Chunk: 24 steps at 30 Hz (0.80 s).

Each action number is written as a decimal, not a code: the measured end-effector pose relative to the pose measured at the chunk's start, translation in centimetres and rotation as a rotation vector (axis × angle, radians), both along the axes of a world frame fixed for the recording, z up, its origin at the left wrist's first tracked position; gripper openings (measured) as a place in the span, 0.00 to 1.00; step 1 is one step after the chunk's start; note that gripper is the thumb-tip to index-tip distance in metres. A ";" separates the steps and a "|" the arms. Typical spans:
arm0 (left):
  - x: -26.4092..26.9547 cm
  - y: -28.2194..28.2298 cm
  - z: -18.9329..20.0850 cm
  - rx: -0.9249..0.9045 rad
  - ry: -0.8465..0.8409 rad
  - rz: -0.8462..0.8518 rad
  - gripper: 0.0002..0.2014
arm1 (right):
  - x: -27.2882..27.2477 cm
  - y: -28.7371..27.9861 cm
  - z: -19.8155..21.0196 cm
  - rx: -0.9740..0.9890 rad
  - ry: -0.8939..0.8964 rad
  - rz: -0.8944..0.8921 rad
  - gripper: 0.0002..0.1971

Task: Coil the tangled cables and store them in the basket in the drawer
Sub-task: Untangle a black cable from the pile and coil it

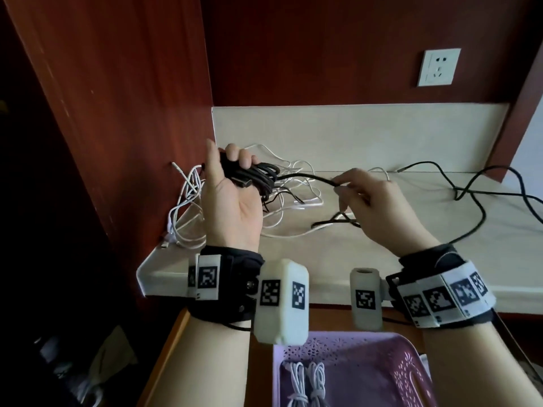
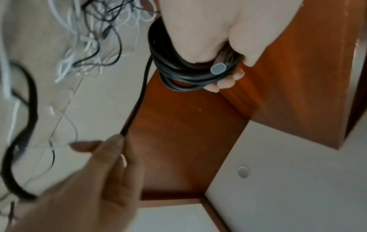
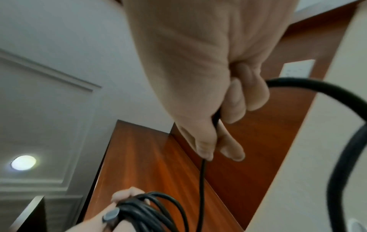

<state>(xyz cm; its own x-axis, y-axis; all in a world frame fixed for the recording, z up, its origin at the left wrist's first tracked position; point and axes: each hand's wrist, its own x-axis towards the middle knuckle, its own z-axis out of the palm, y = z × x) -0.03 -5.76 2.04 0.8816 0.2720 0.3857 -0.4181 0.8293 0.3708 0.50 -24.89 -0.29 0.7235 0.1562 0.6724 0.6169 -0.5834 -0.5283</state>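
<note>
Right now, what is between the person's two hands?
A taut stretch of black cable runs from the coil gripped by the left hand to the pinching right hand; white cables lie beneath. Head view.

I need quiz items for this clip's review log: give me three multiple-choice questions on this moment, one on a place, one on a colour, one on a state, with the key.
1. Where is the purple basket?
A. in the open drawer below the counter edge
B. on the counter by the wall socket
C. hanging on the wall

2. What colour is the cable being coiled?
A. white
B. black
C. red

3. What is the right hand doing?
A. resting flat on the counter
B. pinching the cable
C. holding the basket

Key: 1 A, the head view shows it low, in front of the counter. 2 B, black loops sit in the left hand. 3 B, the right wrist view shows the fingers closed on the cable.
</note>
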 end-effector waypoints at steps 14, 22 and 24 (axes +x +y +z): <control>0.0 -2.3 -1.4 1.127 -0.034 0.400 0.17 | -1.8 1.6 1.5 -0.362 -0.112 0.279 0.10; 0.0 -2.8 -1.8 1.484 0.041 0.091 0.18 | -2.3 1.4 1.5 -0.200 0.081 -0.029 0.25; -0.2 -2.7 -1.9 1.536 0.035 -0.036 0.17 | -2.1 1.0 1.5 -0.215 0.213 0.020 0.22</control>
<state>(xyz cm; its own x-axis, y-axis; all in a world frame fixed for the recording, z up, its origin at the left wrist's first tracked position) -0.27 -8.43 0.16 0.8930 -0.3776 0.2448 -0.3800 -0.3414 0.8597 -1.65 -23.85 1.24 0.8401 0.2939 0.4560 0.5178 -0.6848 -0.5128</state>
